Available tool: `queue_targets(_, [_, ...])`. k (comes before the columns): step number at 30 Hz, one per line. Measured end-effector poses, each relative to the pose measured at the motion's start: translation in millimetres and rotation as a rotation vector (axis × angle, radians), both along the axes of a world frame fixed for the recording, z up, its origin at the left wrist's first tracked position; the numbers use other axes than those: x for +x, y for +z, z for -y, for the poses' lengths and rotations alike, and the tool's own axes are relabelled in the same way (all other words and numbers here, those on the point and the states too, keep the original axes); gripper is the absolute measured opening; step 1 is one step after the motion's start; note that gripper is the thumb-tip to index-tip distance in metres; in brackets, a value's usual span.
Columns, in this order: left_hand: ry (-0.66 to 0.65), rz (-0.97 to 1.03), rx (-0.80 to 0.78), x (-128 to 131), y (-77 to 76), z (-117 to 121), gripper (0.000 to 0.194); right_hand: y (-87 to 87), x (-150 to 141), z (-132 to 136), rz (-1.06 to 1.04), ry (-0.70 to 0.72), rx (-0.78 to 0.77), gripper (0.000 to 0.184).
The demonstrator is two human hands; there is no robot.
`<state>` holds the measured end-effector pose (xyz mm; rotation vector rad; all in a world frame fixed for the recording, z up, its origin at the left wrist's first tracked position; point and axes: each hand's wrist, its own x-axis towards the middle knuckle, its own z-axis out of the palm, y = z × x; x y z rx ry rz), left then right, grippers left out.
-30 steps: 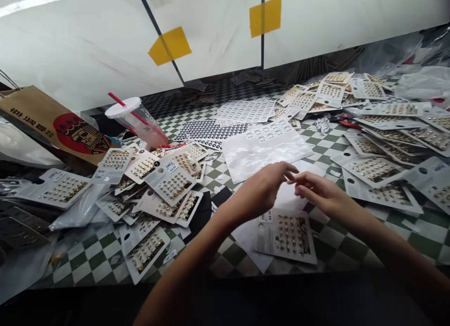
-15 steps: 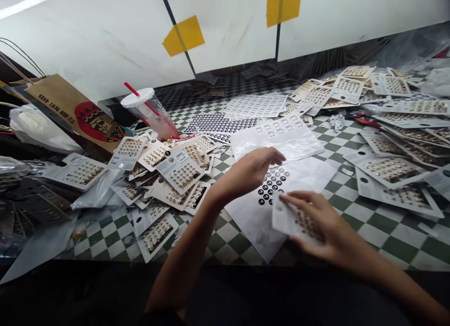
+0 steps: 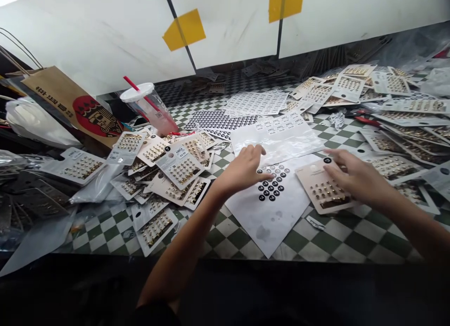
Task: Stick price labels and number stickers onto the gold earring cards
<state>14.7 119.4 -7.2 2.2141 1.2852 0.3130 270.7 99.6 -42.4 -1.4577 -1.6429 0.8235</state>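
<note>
Right hand [image 3: 360, 178] had set the stud card [image 3: 325, 188] on the sticker sheet [image 3: 270, 218], fingers [image 3: 333, 170] unclenched, left hand [image 3: 242, 169] open; any nudge could slide it.

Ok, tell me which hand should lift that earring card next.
Probably the right hand: its fingers appear to rest on the earring card. The left hand is farther off, at the edge of the clear plastic sleeve, beside the black dot stickers.
</note>
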Motion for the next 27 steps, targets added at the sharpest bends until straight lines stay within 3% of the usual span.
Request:
queue_targets(2, [0.003,-0.117,0.048,-7,-8.0,-8,0.051,3.1,-2,-7,0.306,0.030,0.227,0.041])
queue_targets(3, [0.075,-0.169,0.078,-9,-11.0,-12,0.046,5.8,-8,-10,0.409,0.114,0.268,0.039])
queue_targets(6, [0.435,-0.294,0.215,-14,-12.1,-22,0.027,12.6,-34,-14,0.486,0.505,0.263,0.028])
queue_targets(7, [0.494,-0.319,0.219,-15,-10.0,-23,0.026,13.1,-44,-16,0.496,0.613,0.259,0.025])
queue_targets(9, [0.440,-0.341,0.126,-17,-4.6,-21,0.022,10.6,-63,-21,0.544,0.763,0.295,0.022])
queue_targets(11, [0.322,-0.346,0.002,-19,-0.2,-14,0.023,4.5,-77,-27,0.629,0.823,0.360,0.022])
queue_targets(16, [0.158,-0.316,-0.125,-14,-1.6,-3,0.030,-10.4,-94,-40,0.754,0.739,0.485,0.031])
queue_targets(22, [0.254,-0.126,-0.134,-8,-15.1,-12,0.031,-9.0,-90,-39,0.479,0.628,0.365,0.015])
queue_targets(25, [0.317,-0.044,-0.153,-13,-13.7,-16,0.035,-7.9,-87,-38,0.415,0.597,0.341,0.006])
queue_targets(27, [0.264,-0.004,-0.215,-17,-9.0,-17,0.034,-8.1,-87,-38,0.408,0.570,0.326,0.005])
